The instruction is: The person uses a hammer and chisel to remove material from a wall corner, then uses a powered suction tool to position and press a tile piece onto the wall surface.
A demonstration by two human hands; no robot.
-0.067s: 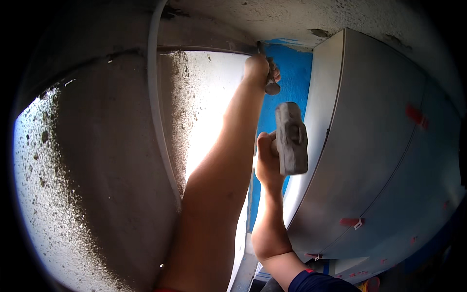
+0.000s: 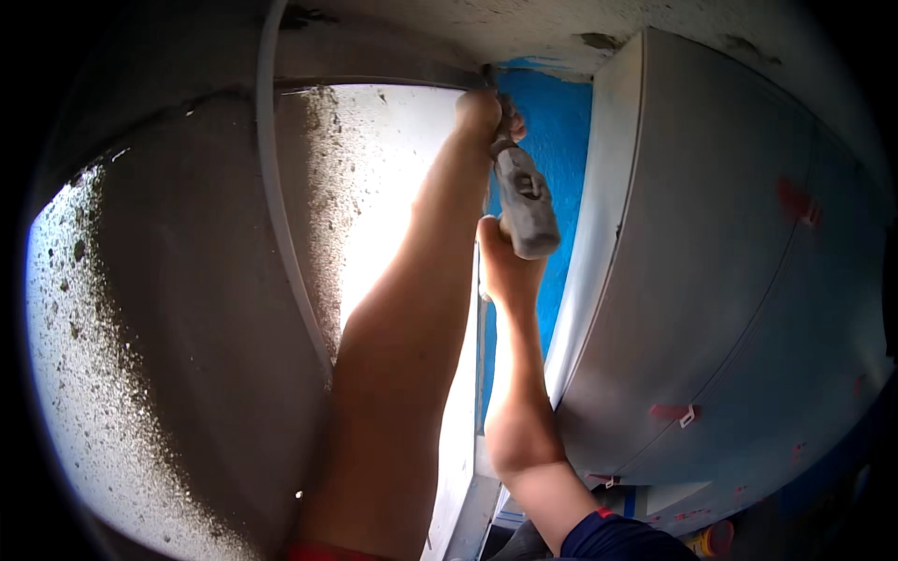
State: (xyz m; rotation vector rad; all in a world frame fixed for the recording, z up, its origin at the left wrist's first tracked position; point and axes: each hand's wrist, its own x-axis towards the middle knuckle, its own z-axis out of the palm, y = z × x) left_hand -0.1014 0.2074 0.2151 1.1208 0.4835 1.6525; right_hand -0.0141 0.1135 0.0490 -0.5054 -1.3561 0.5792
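Observation:
My left hand (image 2: 478, 113) is raised high, closed round a dark metal chisel (image 2: 508, 117) held in the upper corner, where a dark strip meets the blue painted wall (image 2: 557, 150). My right hand (image 2: 502, 276) grips a short hammer by its handle, which is mostly hidden. The heavy, grey-crusted hammer head (image 2: 528, 206) is at the chisel's struck end and covers it; whether they touch I cannot tell. Bright speckled panes (image 2: 318, 159) lie behind my left forearm.
A grey tiled wall (image 2: 711, 262) with red wedges (image 2: 669, 411) and white clips stands on the right. A pale narrow trim (image 2: 281, 206) runs down the left. Rough concrete (image 2: 552, 33) is overhead. A yellow and red bucket (image 2: 714, 538) shows at the lower right.
The hammer head has swung upward and slightly left to the chisel, with my right hand rising. The whole view has shifted slightly, with the surroundings appearing higher and to the left.

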